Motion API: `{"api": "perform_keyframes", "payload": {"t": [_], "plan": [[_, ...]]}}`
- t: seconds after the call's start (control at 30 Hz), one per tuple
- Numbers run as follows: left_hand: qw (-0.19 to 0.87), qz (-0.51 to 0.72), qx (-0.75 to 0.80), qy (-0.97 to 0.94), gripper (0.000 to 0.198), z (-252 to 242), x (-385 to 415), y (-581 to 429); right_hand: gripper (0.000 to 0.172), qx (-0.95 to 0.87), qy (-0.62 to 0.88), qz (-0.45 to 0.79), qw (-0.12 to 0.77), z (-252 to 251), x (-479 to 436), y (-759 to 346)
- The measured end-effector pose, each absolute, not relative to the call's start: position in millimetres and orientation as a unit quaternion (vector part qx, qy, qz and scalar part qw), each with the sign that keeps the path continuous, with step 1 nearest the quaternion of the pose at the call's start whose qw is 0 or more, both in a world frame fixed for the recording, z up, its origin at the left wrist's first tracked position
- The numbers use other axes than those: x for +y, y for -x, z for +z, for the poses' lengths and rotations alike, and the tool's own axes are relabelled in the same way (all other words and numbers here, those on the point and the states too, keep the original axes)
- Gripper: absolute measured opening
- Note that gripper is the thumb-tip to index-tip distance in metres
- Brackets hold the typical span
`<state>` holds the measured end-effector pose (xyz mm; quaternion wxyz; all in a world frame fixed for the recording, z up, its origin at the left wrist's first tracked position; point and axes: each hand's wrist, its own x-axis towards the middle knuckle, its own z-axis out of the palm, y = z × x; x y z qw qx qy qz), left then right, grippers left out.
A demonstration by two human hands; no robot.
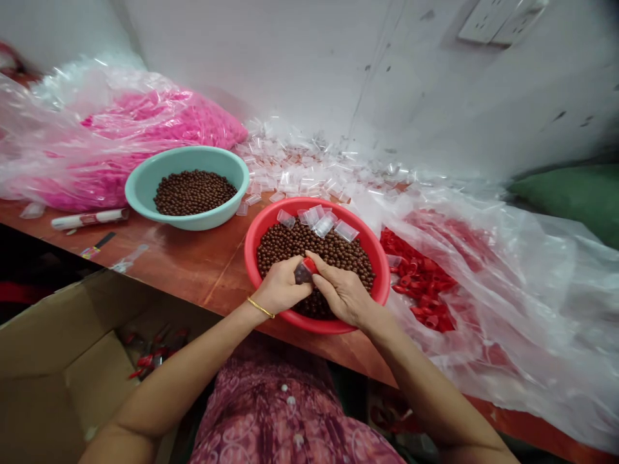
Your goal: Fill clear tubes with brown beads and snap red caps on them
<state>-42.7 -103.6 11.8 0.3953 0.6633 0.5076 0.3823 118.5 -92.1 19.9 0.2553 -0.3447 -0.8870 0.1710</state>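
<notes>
Over a red basin [382, 277] of small brown balls [333, 248], my two hands meet. My left hand [283, 283] is closed around a small clear plastic tube [304, 273] with dark contents. At the tube's end sits a red cap [310, 265], pinched between the thumb and fingers of my right hand [341, 290]. Whether the cap is fully seated I cannot tell. Several empty clear tubes [324, 223] lie on the balls at the basin's far side.
A pale green basin [140, 187] of brown balls stands left, before a bag of pink pieces [164, 122]. Loose clear tubes [290, 167] cover the back. Red caps [420, 277] spill from a plastic bag at right. Below the table edge, a cardboard box [58, 322] holds red-capped pieces [153, 357].
</notes>
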Motion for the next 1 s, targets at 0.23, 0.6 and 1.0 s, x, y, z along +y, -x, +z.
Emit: {"api": "perform_keyframes", "payload": {"t": [0.23, 0.6, 1.0], "plan": [[0.362, 0.344, 0.524, -0.69, 0.009, 19, -107, 42, 0.048, -0.898, 0.343, 0.138, 0.24, 35, -82, -123], [0.284, 0.244, 0.547, -0.749, 0.009, 24, -113, 41, 0.065, -0.666, 0.389, 0.545, 0.329, 23, -65, -71], [0.134, 0.383, 0.538, -0.739, 0.015, 13, -136, 62, 0.045, -0.782, 0.35, 0.253, 0.449, 56, -84, -95]]}}
